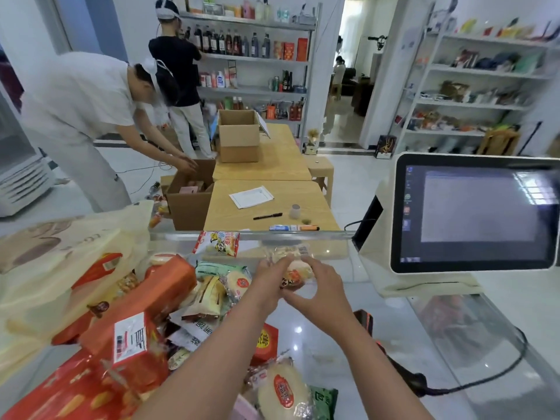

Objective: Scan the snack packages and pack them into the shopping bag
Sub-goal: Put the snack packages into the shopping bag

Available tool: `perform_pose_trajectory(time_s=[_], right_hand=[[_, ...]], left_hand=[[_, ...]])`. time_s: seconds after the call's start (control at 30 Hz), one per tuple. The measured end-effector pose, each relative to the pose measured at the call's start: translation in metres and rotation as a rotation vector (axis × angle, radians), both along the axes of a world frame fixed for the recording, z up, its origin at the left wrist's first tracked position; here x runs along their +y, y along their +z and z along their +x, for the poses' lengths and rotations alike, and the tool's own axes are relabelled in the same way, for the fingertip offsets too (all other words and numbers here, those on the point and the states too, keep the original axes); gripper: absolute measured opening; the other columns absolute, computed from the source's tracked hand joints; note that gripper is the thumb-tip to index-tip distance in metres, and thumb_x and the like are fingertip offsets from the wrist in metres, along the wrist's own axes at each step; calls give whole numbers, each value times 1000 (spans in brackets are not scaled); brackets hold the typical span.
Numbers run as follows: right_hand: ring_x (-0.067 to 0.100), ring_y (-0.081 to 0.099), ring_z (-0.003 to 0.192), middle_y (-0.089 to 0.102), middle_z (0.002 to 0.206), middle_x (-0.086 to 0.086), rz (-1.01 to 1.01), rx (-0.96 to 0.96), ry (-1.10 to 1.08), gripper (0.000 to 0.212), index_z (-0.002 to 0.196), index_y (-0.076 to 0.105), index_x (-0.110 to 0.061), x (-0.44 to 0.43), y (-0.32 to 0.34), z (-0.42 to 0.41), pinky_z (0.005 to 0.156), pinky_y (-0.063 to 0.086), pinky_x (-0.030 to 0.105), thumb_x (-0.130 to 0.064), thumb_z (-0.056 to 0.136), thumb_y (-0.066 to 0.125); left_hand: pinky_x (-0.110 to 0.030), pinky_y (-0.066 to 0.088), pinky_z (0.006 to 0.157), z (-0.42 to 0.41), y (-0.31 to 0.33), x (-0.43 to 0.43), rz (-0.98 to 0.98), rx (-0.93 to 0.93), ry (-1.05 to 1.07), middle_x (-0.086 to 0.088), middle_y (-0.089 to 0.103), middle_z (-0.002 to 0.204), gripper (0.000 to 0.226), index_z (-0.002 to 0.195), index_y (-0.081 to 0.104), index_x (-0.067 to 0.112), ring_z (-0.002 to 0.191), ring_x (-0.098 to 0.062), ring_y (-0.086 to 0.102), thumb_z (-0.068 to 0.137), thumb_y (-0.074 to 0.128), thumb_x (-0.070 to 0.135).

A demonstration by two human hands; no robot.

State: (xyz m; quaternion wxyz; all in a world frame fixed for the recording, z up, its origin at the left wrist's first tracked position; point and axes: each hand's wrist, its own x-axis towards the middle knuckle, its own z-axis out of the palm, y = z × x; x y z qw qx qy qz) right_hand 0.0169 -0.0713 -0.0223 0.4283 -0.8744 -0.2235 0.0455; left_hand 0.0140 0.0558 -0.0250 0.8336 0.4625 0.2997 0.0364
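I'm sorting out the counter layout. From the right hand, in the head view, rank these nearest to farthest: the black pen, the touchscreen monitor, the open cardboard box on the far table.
1. Black pen, just beyond the right hand, on the near wooden table.
2. Touchscreen monitor, off to the right on the counter.
3. Open cardboard box, far back on the second table.

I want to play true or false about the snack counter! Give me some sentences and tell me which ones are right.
1. Both hands hold one small clear-wrapped snack packet. True.
2. The white-framed touchscreen monitor stands on the left. False: it stands on the right.
3. The cream plastic shopping bag sits on the left side. True.
4. The black pen lies on the glass counter. False: it lies on the wooden table beyond.
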Motion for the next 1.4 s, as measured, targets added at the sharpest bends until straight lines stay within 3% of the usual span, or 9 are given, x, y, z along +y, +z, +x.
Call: perform_pose_trajectory(time_s=[0.1,0.2,0.4,0.57,0.73,0.87,1.07,1.27,1.4], right_hand=[[17,50,113,50,125,-2,250,121,-292,50,136,45,-23,-5,-1,2,94,44,34,-40,91,59],[15,60,84,65,100,5,498,385,-349,19,102,65,-16,-9,8,4,71,49,28,-30,97,53],[20,56,61,63,64,5,534,427,-394,23,70,58,-8,-19,4,-8,57,49,30,-14,93,60],[24,57,51,64,61,12,582,628,-337,16,77,55,-4,-31,6,-15,52,53,33,-5,93,56],[20,57,56,59,66,12,549,565,-264,16,77,57,-1,-46,7,-13,53,54,35,-3,93,55],[17,50,47,52,67,11,680,673,-257,18,76,52,-2,-53,2,-13,45,47,29,0,94,54],[26,59,53,54,65,14,927,765,-239,17,76,51,-2,-51,3,-11,58,58,37,3,92,53],[26,60,59,59,66,15,764,682,-301,23,83,61,1,-58,-5,-5,52,56,36,-12,97,48],[20,56,54,57,62,10,661,588,-269,30,77,61,-2,-70,-13,1,46,51,29,-15,99,47]], left_hand=[[-41,59,70,-10,5,8,28,-85,-143,-19,56,125,40,116,51,5,112,-32,59,84,73,18],[-41,61,70,-20,12,9,106,-120,-326,-19,64,113,22,108,60,5,96,-28,66,89,66,15],[-40,59,75,-26,9,17,298,-69,-432,-19,65,108,27,111,60,4,93,-29,64,90,65,21],[-37,59,68,-27,10,20,365,-44,-521,-17,66,106,22,107,61,6,89,-27,65,90,65,20],[-38,59,70,-25,16,17,342,-38,-537,-7,73,89,22,99,64,11,82,-22,70,93,59,32],[-42,61,70,-21,15,14,326,-56,-539,-11,70,100,24,101,66,13,91,-26,67,90,63,33],[-32,56,60,-18,4,-17,-211,-123,-252,-11,70,82,48,104,66,9,67,-22,68,86,58,53],[-28,55,58,-6,-6,-64,-67,-140,-153,-9,73,77,26,100,63,3,66,-19,70,78,73,11],[-28,57,59,3,-13,-67,13,-92,-86,-13,72,85,28,109,62,1,68,-20,70,83,71,7]])
